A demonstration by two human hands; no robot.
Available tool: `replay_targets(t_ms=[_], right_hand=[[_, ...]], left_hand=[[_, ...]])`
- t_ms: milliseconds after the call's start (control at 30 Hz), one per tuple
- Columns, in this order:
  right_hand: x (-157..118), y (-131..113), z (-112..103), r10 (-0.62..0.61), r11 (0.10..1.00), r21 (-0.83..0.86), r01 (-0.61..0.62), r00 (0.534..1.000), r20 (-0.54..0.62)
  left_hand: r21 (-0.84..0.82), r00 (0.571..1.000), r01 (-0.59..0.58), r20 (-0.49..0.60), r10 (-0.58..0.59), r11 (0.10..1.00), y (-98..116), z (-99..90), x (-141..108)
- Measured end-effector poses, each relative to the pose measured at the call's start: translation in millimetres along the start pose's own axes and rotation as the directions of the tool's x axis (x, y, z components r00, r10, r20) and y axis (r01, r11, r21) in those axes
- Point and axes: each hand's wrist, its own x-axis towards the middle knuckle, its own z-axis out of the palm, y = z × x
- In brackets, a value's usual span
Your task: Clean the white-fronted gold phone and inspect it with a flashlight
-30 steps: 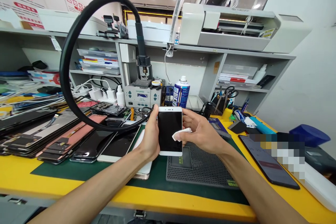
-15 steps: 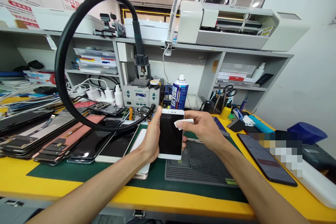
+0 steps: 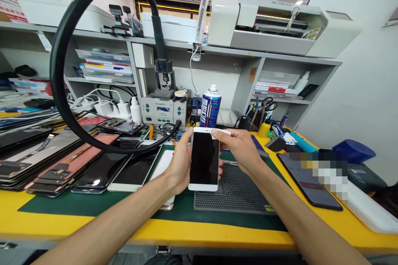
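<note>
The white phone (image 3: 204,159) is held in my left hand (image 3: 178,165), screen toward me, my thumb along its left edge and my fingertips curling round the right one. My right hand (image 3: 241,147) pinches a small white wipe (image 3: 226,133) at the phone's top right corner. Below and rightward lies a gray mat (image 3: 245,190); beyond the phone stands a blue spray can (image 3: 210,109).

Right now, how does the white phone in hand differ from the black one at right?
The white phone is held in the left hand; the black phone lies on the yellow bench. The white phone has white borders, the black phone dark ones. The white phone's screen looks blank; the black phone's shows a display. Both are rectangular.
</note>
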Motion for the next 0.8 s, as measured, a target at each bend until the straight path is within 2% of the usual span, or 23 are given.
replay_targets(t_ms=[200, 367, 467, 600, 800], right_hand=[[2, 8, 3, 0.035, 0.998, -0.059, -0.038, 0.998, -0.049], [0, 7, 9, 0.098, 0.995, 0.015, -0.097, 0.993, -0.064], [-1, 5, 12, 0.131, 0.988, 0.088, -0.127, 0.990, -0.041], [-1, 3, 15, 0.120, 0.982, 0.145, -0.119, 0.993, 0.003], [-1, 3, 15, 0.121, 0.975, 0.183, -0.125, 0.992, 0.034]], left_hand=[[-0.017, 0.999, 0.026, -0.031, -0.026, 1.000, -3, -1.7, 3], [-0.060, 0.997, 0.028, -0.072, -0.033, 0.998, -5, -3.1, 3], [-0.052, 0.995, 0.018, -0.099, -0.023, 0.998, -6, -2.6, 4], [-0.053, 0.998, 0.013, -0.067, -0.016, 0.999, -7, -2.5, 6], [-0.065, 0.992, -0.006, -0.128, -0.002, 0.998, -6, -0.3, 4]])
